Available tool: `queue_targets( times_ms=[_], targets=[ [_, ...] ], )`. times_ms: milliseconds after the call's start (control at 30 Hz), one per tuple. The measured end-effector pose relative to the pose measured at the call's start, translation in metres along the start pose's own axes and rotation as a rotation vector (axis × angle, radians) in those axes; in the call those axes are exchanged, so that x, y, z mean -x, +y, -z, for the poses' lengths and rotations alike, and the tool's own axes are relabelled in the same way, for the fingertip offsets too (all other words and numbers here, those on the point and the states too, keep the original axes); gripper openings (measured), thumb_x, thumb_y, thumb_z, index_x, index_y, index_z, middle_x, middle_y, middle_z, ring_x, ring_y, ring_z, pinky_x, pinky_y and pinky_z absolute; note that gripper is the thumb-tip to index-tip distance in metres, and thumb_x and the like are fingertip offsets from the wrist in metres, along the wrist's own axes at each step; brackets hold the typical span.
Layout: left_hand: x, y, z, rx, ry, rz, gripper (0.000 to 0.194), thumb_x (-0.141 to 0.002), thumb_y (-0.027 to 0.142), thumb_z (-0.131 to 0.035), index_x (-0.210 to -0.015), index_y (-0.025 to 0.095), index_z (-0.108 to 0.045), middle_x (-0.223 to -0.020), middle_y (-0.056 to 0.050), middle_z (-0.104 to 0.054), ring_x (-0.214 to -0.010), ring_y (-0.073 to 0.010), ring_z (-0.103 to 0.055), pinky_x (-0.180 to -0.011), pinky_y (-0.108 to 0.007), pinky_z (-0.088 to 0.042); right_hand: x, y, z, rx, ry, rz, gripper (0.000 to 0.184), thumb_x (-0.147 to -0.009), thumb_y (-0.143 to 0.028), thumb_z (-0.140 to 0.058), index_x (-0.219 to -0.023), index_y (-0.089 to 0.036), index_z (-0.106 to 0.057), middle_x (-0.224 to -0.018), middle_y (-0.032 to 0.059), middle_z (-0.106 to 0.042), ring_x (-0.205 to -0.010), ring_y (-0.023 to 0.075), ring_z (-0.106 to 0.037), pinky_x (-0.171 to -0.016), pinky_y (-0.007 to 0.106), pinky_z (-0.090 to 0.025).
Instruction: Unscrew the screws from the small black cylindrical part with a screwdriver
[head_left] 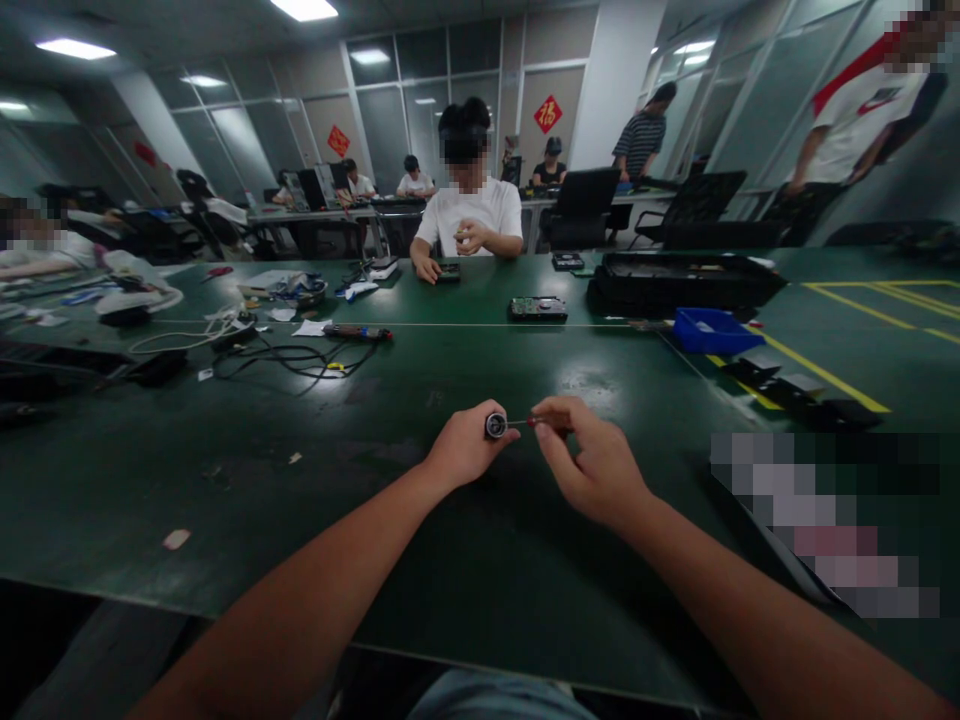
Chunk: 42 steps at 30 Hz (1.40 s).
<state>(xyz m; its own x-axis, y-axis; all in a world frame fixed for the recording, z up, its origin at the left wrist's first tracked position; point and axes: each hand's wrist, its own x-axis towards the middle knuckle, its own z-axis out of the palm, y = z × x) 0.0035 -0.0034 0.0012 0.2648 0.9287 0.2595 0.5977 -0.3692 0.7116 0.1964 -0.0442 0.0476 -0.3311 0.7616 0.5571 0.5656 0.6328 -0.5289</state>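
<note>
My left hand (461, 450) is closed around a small dark cylinder with a round metallic end (496, 426) turned towards me. In the fingers of my right hand (596, 460) is a thin screwdriver (533, 422) with a reddish handle. Its slim metal shaft reaches left to the cylinder's side; whether the tip touches it, I cannot tell. Both hands are just above the dark green table (420, 530). My fingers hide most of the screwdriver's handle and the cylinder's body.
Beyond my hands lie a hard drive (538, 308), a black tray (682, 285) and a blue bin (716, 330). Tangled black cables (300, 362) and a dark tool (356, 332) are at left. Across the table sits a person (472, 215) handling small parts. A pixelated item is at right.
</note>
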Motion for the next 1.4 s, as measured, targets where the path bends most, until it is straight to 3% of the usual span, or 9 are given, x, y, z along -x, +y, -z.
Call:
queue_targets(
  times_ms=[167, 267, 400, 567, 633, 733, 1100, 1267, 1400],
  targets=[
    [0.0, 0.0, -0.001, -0.017, 0.007, 0.016, 0.021, -0.087, 0.041, -0.067, -0.085, 0.022, -0.058, -0.074, 0.004, -0.063, -0.065, -0.0133, -0.054, -0.058, -0.026, -0.033, 0.0, -0.002, -0.001, 0.007, 0.019, -0.031, 0.019, -0.098, -0.031, -0.049, -0.102, -0.02, -0.064, -0.085, 0.005, -0.071, -0.073, 0.0175, -0.066, -0.068, 0.031, -0.05],
    [0.0, 0.0, -0.002, -0.009, 0.008, 0.03, 0.019, -0.086, 0.039, -0.068, -0.087, 0.022, -0.059, -0.075, 0.003, -0.064, -0.067, -0.0135, -0.056, -0.06, -0.026, -0.036, 0.0, 0.002, -0.006, -0.218, 0.108, -0.173, 0.021, -0.097, -0.035, -0.053, -0.109, -0.021, -0.061, -0.09, 0.0058, -0.072, -0.08, 0.0193, -0.069, -0.073, 0.033, -0.053],
    [0.0, 0.001, -0.002, -0.002, -0.012, 0.026, 0.019, -0.086, 0.038, -0.069, -0.086, 0.021, -0.06, -0.075, 0.004, -0.064, -0.069, -0.0136, -0.058, -0.061, -0.025, -0.037, -0.005, 0.014, -0.013, -0.519, 0.201, -0.328, 0.023, -0.095, -0.041, -0.056, -0.101, -0.021, -0.063, -0.088, 0.0046, -0.07, -0.076, 0.0179, -0.067, -0.074, 0.034, -0.054],
    [0.0, 0.004, 0.0, -0.022, -0.016, -0.01, 0.018, -0.085, 0.037, -0.07, -0.087, 0.021, -0.06, -0.077, 0.004, -0.064, -0.069, -0.0132, -0.058, -0.061, -0.025, -0.036, -0.013, 0.032, -0.014, -0.86, 0.226, -0.552, 0.025, -0.091, -0.044, -0.06, -0.088, -0.02, -0.064, -0.076, 0.0015, -0.064, -0.064, 0.0151, -0.061, -0.062, 0.031, -0.051],
    [0.0, 0.004, 0.001, -0.025, -0.012, -0.002, 0.019, -0.085, 0.037, -0.07, -0.087, 0.021, -0.06, -0.077, 0.003, -0.064, -0.07, -0.0134, -0.058, -0.062, -0.025, -0.037, -0.013, 0.036, -0.015, -0.91, 0.263, -0.555, 0.023, -0.091, -0.043, -0.061, -0.087, -0.02, -0.063, -0.075, 0.0007, -0.062, -0.064, 0.0142, -0.06, -0.061, 0.03, -0.051],
    [0.0, 0.005, 0.001, -0.025, -0.019, 0.016, 0.019, -0.086, 0.038, -0.069, -0.087, 0.021, -0.06, -0.078, 0.003, -0.066, -0.071, -0.0137, -0.059, -0.062, -0.025, -0.037, -0.012, 0.035, -0.015, -0.811, 0.314, -0.477, 0.021, -0.092, -0.042, -0.06, -0.091, -0.021, -0.063, -0.081, 0.0012, -0.064, -0.07, 0.0146, -0.061, -0.066, 0.031, -0.052],
    [0.0, 0.003, 0.001, -0.027, -0.001, 0.033, 0.02, -0.086, 0.039, -0.069, -0.089, 0.022, -0.06, -0.078, 0.003, -0.066, -0.069, -0.0139, -0.059, -0.059, -0.025, -0.035, -0.004, 0.013, -0.011, -0.339, 0.223, -0.283, 0.023, -0.097, -0.041, -0.053, -0.103, -0.02, -0.061, -0.085, 0.005, -0.072, -0.074, 0.018, -0.069, -0.07, 0.033, -0.054],
    [0.0, -0.001, 0.0, -0.04, -0.002, 0.028, 0.022, -0.087, 0.042, -0.067, -0.087, 0.022, -0.059, -0.075, 0.004, -0.063, -0.067, -0.0131, -0.056, -0.059, -0.025, -0.034, -0.002, 0.007, -0.004, -0.003, 0.171, -0.204, 0.03, -0.087, -0.045, -0.067, -0.072, -0.021, -0.058, -0.057, -0.0021, -0.061, -0.048, 0.0119, -0.054, -0.047, 0.025, -0.037],
    [0.0, -0.002, -0.001, -0.055, 0.004, 0.029, 0.024, -0.088, 0.045, -0.065, -0.086, 0.022, -0.058, -0.075, 0.004, -0.063, -0.066, -0.013, -0.055, -0.058, -0.026, -0.032, 0.0, 0.005, -0.004, 0.07, 0.186, -0.126, 0.036, -0.086, -0.044, -0.069, -0.063, -0.021, -0.054, -0.051, -0.0048, -0.053, -0.043, 0.009, -0.047, -0.045, 0.023, -0.032]
  ],
)
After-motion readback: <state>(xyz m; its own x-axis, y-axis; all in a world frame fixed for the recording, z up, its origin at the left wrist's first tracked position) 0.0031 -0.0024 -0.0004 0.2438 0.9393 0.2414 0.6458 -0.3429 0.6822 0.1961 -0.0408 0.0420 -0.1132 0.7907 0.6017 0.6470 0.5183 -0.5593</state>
